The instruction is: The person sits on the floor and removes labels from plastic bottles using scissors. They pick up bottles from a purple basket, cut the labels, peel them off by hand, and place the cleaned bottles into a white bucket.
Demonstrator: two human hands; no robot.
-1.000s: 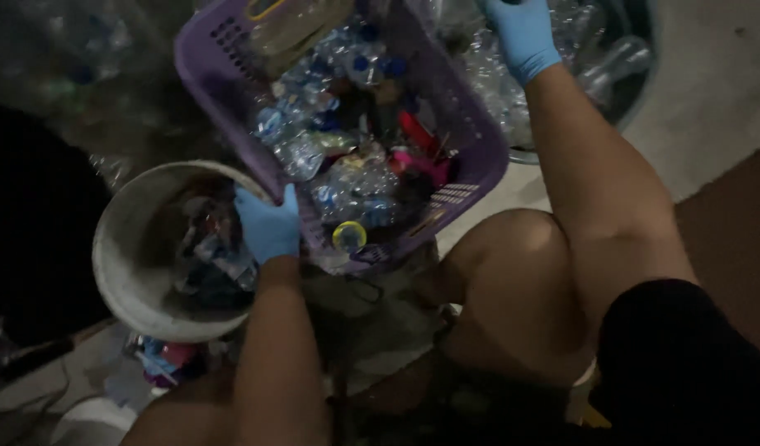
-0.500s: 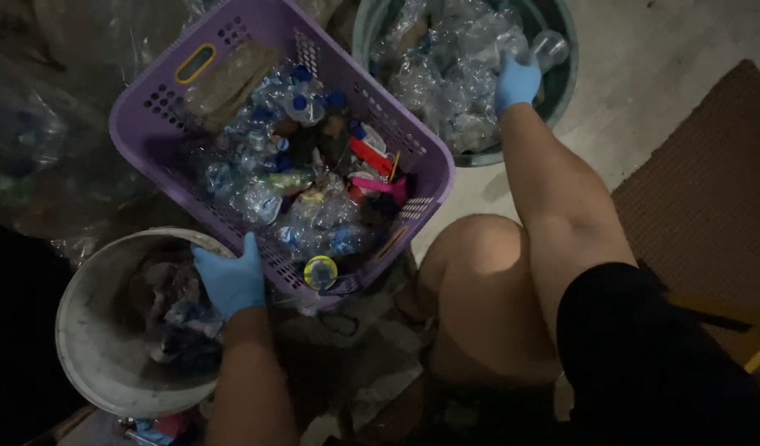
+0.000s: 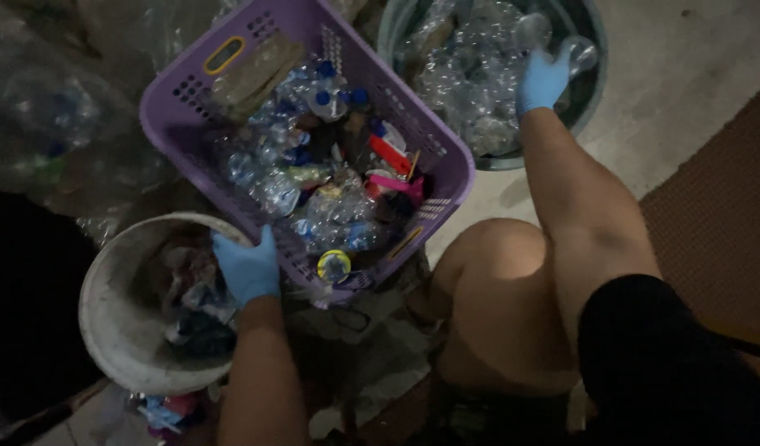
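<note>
My left hand (image 3: 246,266), in a blue glove, rests over the rim of a white bucket (image 3: 107,330) holding dark scraps and wrappers, right beside the near corner of a purple plastic basket (image 3: 182,91). The basket is packed with crushed clear bottles (image 3: 334,216) with blue caps and some red and pink pieces. My right hand (image 3: 542,79), also in a blue glove, reaches into a round green tub (image 3: 593,83) of clear bottles and grips a clear plastic bottle (image 3: 576,54) at its far side.
My bare knee (image 3: 499,272) is bent between basket and tub. Clear bags of bottles (image 3: 58,124) lie at the upper left. A brown mat (image 3: 718,206) covers the floor at right. Small coloured scraps (image 3: 165,409) lie below the bucket.
The view has shifted, so basket and tub sit lower in frame. My right hand has moved further into the green tub onto a clear bottle. My left hand stays at the bucket rim.
</note>
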